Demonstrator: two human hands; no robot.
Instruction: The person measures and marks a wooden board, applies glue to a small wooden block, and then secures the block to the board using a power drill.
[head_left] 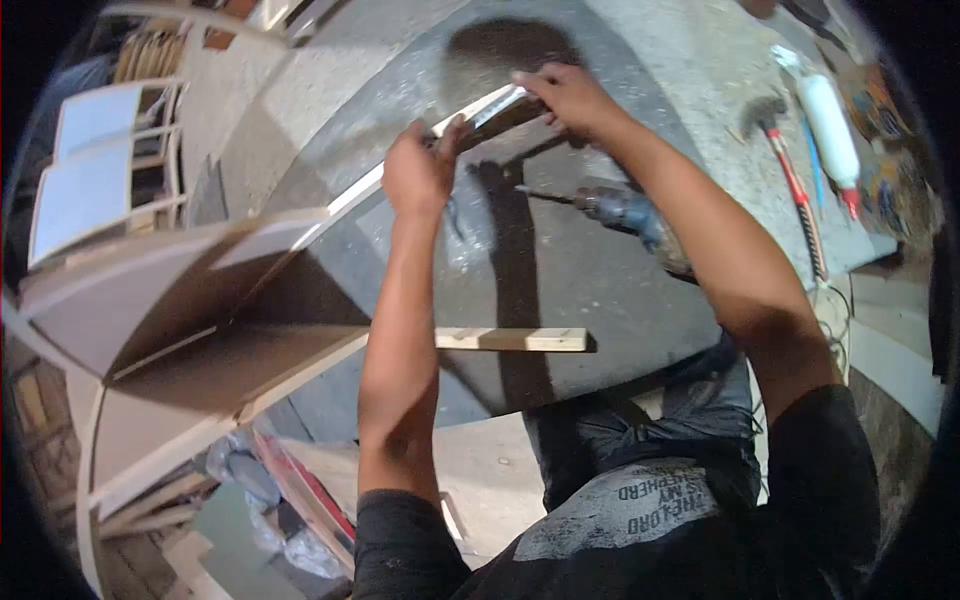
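My left hand is closed round a long pale wooden strip that slants up from a wooden panel box at the left. Near the strip's far end, my right hand pinches a thin silvery strip, which lies along the wood; I cannot make out its exact kind. Under my right forearm, a blue power drill lies on the dark work surface, its bit pointing left. A second wooden strip extends from the box past my left forearm.
On the right lie a hammer with a red and black handle and a white bottle with a red tip. White-panelled frames stand at the far left. Plastic wrap and wood scraps lie at the lower left. The dark work surface has a curved edge.
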